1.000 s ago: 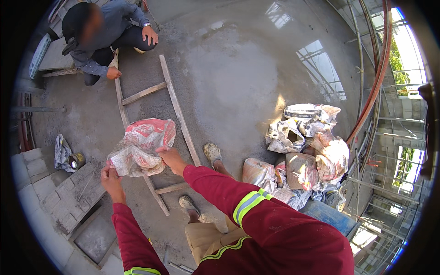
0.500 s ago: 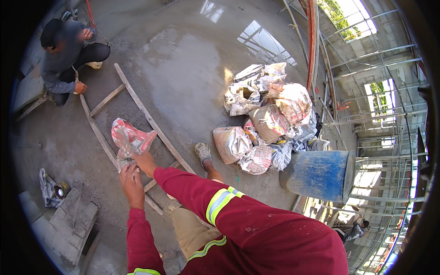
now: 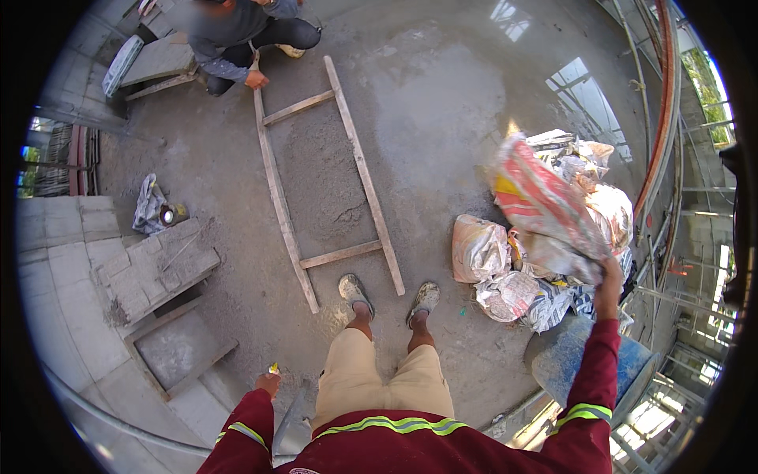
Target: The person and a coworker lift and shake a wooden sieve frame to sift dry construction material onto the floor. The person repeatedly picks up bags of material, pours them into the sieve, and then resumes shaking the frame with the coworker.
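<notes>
My right hand point(image 3: 608, 284) grips a crumpled red-and-white sack point(image 3: 545, 205), blurred in motion, raised at the right over the pile of stuffed sacks point(image 3: 478, 246). My left hand point(image 3: 267, 383) is low at the left with curled fingers, beside a small yellow thing point(image 3: 274, 368); I cannot tell whether it holds that. Before my feet, a ladder-like wooden frame point(image 3: 355, 142) lies on the floor around grey, mortar-like material point(image 3: 316, 189). A crouching person point(image 3: 221, 47) at the top has a hand on the frame's far left end.
At the left are pale blocks point(image 3: 71, 284), a board point(image 3: 154, 268), a framed tray point(image 3: 170, 359) and a bag beside a can point(image 3: 150, 205). A blue drum point(image 3: 553, 363) stands at the lower right. Hoses point(image 3: 663, 118) and scaffolding run along the right.
The red-and-white sack has left the frame's area and swung right in my right hand. My left hand has let go of it and moved down. The view has turned.
</notes>
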Demonstrator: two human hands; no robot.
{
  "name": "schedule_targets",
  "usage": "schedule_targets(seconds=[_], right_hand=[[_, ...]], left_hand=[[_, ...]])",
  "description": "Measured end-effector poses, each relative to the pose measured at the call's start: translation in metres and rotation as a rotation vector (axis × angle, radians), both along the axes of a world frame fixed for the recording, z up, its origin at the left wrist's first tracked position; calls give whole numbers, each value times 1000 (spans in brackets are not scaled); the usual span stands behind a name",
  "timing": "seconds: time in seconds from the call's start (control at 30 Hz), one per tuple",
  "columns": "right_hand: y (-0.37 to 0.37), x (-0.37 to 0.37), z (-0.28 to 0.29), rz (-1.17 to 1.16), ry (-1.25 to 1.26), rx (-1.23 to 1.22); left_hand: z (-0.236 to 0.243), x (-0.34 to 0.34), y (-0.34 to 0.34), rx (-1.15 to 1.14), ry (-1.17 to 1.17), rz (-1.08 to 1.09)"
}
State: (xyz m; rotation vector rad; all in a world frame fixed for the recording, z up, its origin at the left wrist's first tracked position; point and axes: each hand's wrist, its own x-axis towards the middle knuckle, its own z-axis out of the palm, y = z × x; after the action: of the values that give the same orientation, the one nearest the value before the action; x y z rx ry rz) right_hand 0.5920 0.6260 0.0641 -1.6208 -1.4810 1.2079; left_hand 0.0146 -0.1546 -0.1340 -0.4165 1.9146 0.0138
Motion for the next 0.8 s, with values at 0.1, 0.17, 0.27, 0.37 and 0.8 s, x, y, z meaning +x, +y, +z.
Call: schedule_targets(seconds=[0.1,0.17,0.27,0.37,0.8], right_hand=[[57,241,64,-392,53,272],[55,287,53,-762,158,295],[-16,281,-31,-1211,89,176],[-93,257,-190,-832,-212,-462],[-272,-183,-548,436,-142,-1001]], left_hand=[[29,41,-56,-130,-99,226],[57,81,-84,-113,-94,378],[58,140,-61,-165,71,353],[46,200,-44,-77,128,92],[-133,164,249,553,122,489]])
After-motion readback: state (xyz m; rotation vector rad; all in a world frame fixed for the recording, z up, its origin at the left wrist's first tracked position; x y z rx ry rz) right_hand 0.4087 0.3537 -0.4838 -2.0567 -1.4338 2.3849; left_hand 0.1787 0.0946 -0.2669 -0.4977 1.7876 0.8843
